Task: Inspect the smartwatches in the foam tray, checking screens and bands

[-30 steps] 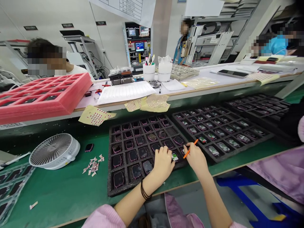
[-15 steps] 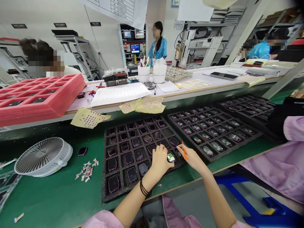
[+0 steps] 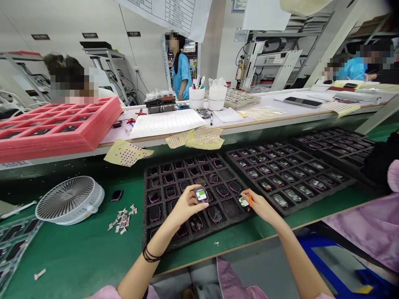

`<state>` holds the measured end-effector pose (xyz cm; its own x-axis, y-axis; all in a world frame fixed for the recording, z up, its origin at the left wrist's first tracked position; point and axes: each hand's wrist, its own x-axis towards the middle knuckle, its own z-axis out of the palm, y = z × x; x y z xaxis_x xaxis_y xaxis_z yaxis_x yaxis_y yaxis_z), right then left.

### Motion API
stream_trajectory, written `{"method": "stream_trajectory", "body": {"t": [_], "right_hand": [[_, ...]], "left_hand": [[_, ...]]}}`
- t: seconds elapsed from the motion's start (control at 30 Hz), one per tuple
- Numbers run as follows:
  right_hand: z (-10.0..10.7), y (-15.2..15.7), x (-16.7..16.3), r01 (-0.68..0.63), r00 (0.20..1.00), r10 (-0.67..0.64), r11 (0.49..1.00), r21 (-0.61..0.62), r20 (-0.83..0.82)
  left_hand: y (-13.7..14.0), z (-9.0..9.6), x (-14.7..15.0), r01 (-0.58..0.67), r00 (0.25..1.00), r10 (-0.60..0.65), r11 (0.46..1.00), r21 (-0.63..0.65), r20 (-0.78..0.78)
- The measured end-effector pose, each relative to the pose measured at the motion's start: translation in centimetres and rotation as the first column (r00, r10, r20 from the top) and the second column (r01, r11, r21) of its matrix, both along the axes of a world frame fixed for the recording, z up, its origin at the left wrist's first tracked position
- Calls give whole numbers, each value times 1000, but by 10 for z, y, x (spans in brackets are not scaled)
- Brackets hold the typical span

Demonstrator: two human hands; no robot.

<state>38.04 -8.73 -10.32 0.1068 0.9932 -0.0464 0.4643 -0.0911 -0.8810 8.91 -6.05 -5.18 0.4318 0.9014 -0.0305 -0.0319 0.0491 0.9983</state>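
Note:
My left hand (image 3: 188, 205) grips a smartwatch body (image 3: 201, 194) by its edges, above the near black foam tray (image 3: 232, 207). A green and white picture shows on its lit screen. My right hand (image 3: 258, 205) is closed round a thin orange tool (image 3: 250, 199), whose exact kind I cannot make out. Right by those fingers, at the tray's right side, is a second smartwatch body (image 3: 243, 202) with a lit green and white screen; whether the fingers touch it is unclear. Several dark-screened watch bodies (image 3: 215, 214) sit in the tray's compartments.
More foam trays (image 3: 288, 178) of watch bodies stand to the right. On the green bench at left are a grey fan (image 3: 70, 199), a single watch body (image 3: 117, 195) and small loose strips (image 3: 123, 219). Behind rises a shelf with a pink foam tray (image 3: 102, 128). Other people are farther off.
My left hand has lifted its smartwatch body and carried it left, away from my right hand. The second lit watch body now shows more plainly by my right hand. The view has shifted slightly.

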Motion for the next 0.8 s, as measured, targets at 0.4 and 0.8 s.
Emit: {"method": "stream_trajectory", "body": {"t": [0.4, 0.8], "right_hand": [[51, 48, -64, -279, 690, 204, 960, 5, -695], [39, 107, -155, -382, 663, 355, 918, 110, -659]], "left_hand": [[46, -22, -43, -169, 985, 170, 983, 70, -9], [44, -39, -61, -327, 944, 330, 933, 150, 3]]}}
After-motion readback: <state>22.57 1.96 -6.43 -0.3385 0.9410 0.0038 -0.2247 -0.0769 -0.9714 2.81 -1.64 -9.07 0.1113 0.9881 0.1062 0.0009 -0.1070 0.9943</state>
